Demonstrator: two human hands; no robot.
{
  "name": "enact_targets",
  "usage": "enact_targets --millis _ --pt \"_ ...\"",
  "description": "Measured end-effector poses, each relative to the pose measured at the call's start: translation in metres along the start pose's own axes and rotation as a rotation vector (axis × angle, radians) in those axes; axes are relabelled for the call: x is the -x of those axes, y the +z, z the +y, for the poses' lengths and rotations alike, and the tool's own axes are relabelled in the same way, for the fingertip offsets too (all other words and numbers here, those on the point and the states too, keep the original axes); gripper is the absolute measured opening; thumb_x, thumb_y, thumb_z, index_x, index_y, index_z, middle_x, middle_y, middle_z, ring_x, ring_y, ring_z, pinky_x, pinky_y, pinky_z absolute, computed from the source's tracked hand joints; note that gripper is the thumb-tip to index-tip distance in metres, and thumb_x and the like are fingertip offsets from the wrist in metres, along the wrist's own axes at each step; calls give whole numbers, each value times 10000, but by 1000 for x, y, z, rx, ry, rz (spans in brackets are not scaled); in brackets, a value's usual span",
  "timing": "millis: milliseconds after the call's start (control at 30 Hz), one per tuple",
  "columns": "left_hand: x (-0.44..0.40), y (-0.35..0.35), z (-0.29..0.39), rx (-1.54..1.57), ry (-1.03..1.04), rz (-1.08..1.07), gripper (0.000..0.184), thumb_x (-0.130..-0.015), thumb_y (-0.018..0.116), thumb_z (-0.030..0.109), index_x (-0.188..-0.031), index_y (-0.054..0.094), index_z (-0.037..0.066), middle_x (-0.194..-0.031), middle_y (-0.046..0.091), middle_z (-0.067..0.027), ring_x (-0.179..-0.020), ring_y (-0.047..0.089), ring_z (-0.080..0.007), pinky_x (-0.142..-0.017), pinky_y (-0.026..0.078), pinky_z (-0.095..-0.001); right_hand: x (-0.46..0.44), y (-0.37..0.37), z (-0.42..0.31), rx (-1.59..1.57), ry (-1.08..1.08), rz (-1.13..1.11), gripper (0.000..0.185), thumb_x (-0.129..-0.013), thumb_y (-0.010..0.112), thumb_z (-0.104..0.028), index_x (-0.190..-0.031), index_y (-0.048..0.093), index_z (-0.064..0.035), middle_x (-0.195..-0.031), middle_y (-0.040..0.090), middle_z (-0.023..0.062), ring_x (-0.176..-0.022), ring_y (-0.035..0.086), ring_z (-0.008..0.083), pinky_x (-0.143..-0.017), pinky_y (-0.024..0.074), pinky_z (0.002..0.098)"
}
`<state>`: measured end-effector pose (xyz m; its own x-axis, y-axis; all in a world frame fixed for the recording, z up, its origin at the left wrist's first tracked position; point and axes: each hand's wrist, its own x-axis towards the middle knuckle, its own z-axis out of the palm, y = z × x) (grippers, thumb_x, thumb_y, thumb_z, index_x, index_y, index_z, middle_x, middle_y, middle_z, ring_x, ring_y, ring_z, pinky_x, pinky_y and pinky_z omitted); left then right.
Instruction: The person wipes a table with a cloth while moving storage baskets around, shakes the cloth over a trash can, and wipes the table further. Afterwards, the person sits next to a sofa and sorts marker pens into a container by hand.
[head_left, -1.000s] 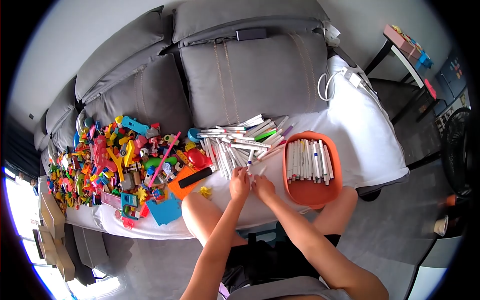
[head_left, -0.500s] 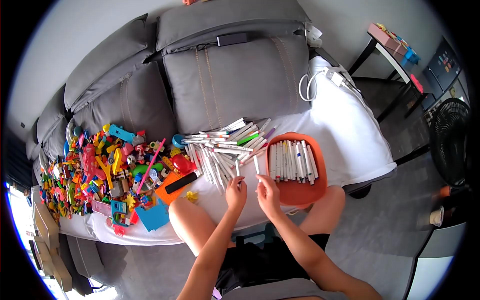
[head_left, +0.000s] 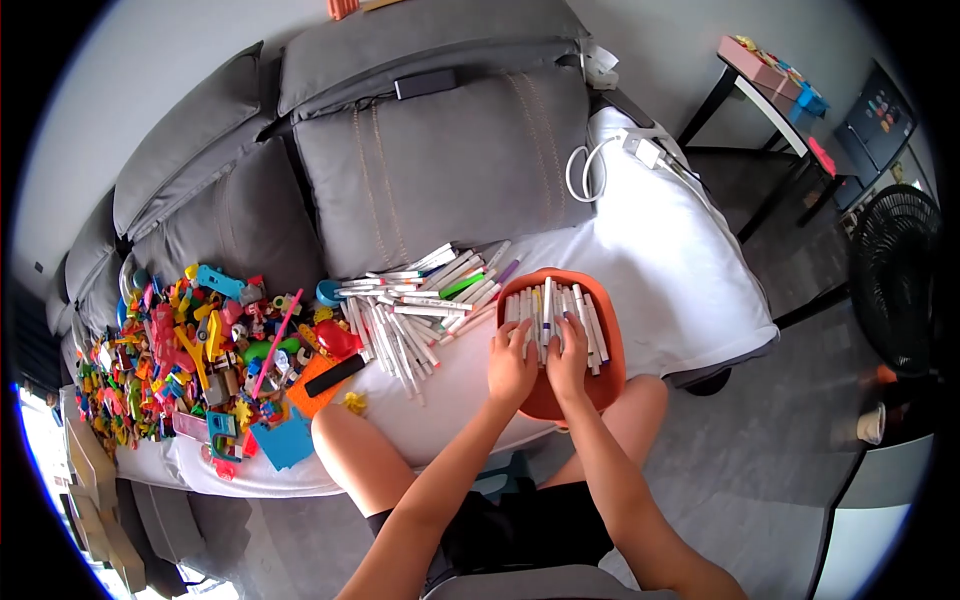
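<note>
White markers (head_left: 590, 325) stand packed side by side in an orange plastic tub (head_left: 612, 345) in front of me. My left hand (head_left: 512, 368) reaches over the tub's left side, its fingers curled down onto the markers there. Close beside it, my right hand (head_left: 568, 362) has its fingers bent around a marker near the middle of the row. The fingertips of both hands are partly hidden among the markers. Left of the tub, a loose heap of white markers (head_left: 400, 335) lies on the white sofa cover, with a green marker (head_left: 460, 286) among them.
A large pile of colourful small toys (head_left: 190, 360) spreads over the sofa's left part. Grey cushions (head_left: 450, 170) line the back. A white cable and power strip (head_left: 645, 150) rest at the right. A black fan (head_left: 895, 280) stands on the floor beyond.
Both hands have moved right and come together over the tub, each having held up a marker before. The view has shifted slightly, so the sofa and tub appear further left.
</note>
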<state>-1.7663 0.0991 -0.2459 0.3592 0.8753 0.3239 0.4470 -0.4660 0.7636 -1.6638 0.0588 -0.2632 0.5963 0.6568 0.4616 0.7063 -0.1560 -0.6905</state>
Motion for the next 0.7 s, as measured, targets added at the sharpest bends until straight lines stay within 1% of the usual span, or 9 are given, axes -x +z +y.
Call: enact_targets --millis 100,133,233,267,333,433,533,600,700 --pt "15 -30 -30 39 -50 78 279 -787 588 57 -1064 601 91 -1056 551 -137 -956 545 -338 -815 455 -414 20 9 -35 -187 -48 -35 287 -785 495 68 -1046 582 -12 -1044 560 167 -981 551 355 -858 450 394" --pt "22 -40 -47 37 -87 87 262 -781 588 43 -1039 611 86 -1043 553 -134 -945 549 -334 -805 457 -412 23 14 -50 -249 -113 -65 273 -789 504 68 -1035 587 -18 -1012 575 159 -907 578 328 -774 478 353" --pt "39 -76 -98 -121 -149 191 242 -749 594 15 -978 630 84 -984 554 -130 -904 554 -324 -777 464 -399 43 49 -81 -403 -64 -318 262 -750 538 76 -986 587 -28 -903 606 156 -819 598 338 -692 486 392" --pt "45 -88 -113 -216 -161 212 270 -741 597 17 -998 627 94 -993 553 -132 -913 550 -322 -783 461 -389 47 61 -90 -377 18 -470 223 -762 556 31 -971 600 -31 -887 610 157 -827 601 338 -702 492 392" --pt "56 -104 -148 -354 -153 255 310 -743 611 45 -1048 612 97 -969 561 -128 -855 568 -310 -738 477 -390 57 98 -90 -246 -34 -652 227 -774 577 -33 -1001 582 -24 -925 603 161 -850 596 348 -718 499 409" --pt "69 -117 -171 -96 -414 9 360 -742 638 88 -1098 591 102 -934 573 -121 -770 583 -297 -679 490 -399 74 157 -83 -26 -119 -491 319 -782 612 -95 -1091 564 -34 -955 598 166 -869 598 344 -740 491 421" --pt "73 -111 -173 -74 -394 -36 452 -750 673 149 -1179 532 121 -929 587 -128 -780 605 -311 -652 493 -417 83 188 -69 48 -26 -568 366 -779 629 -122 -1120 534 -28 -992 584 180 -935 575 356 -770 478 436" --pt "74 -108 -170 -155 -364 9 406 -752 689 185 -1119 536 98 -960 584 -135 -808 608 -329 -673 496 -423 87 187 -63 -77 74 -527 256 -772 662 -167 -960 600 -4 -844 636 165 -789 619 347 -695 490 421" --pt "76 -99 -169 -211 -369 64 290 -765 681 193 -1008 585 66 -963 580 -138 -783 603 -327 -667 492 -421 98 158 -56 -103 220 -693 235 -762 682 -221 -867 624 -19 -725 643 140 -708 626 329 -653 488 410"
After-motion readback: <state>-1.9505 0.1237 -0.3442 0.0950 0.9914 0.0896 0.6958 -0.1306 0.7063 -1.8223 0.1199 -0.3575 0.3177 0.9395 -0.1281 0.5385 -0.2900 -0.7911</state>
